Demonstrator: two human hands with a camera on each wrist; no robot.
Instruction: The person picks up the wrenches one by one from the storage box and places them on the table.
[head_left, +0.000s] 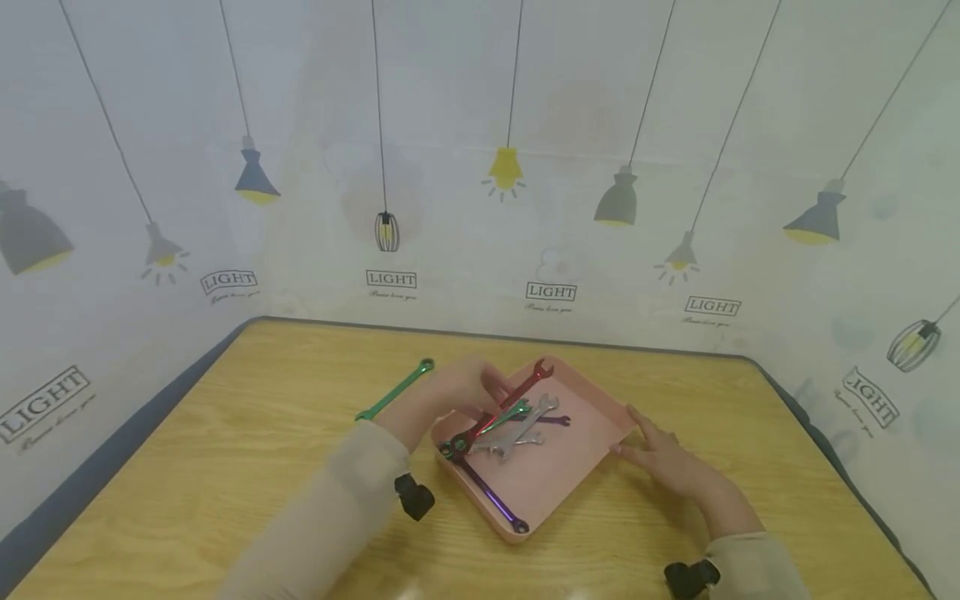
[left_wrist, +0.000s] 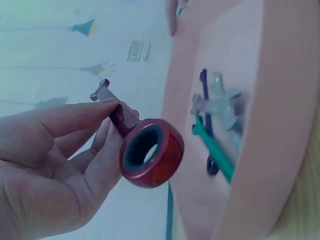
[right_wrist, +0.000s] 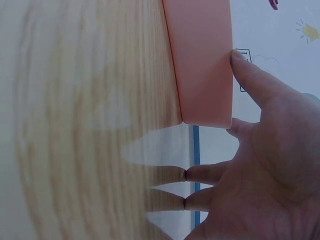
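Note:
My left hand (head_left: 459, 388) pinches a red combination wrench (head_left: 525, 390) between thumb and fingers, above the left part of a pink tray (head_left: 558, 475). In the left wrist view its ring end (left_wrist: 172, 159) faces the camera. Inside the tray lie a green wrench (left_wrist: 216, 150), overlapping silver wrenches (head_left: 525, 427) and a purple wrench (head_left: 557, 420). Another purple wrench (head_left: 491, 493) lies along the near-left wall. My right hand (head_left: 667, 458) touches the tray's right corner, thumb at the rim (right_wrist: 231, 60) and fingers spread, fairly straight.
A green wrench (head_left: 396, 390) lies on the wooden table (head_left: 225, 450), left of the tray and beyond my left forearm. A pale wall covering (head_left: 450, 108) printed with lamps surrounds the table's back and sides.

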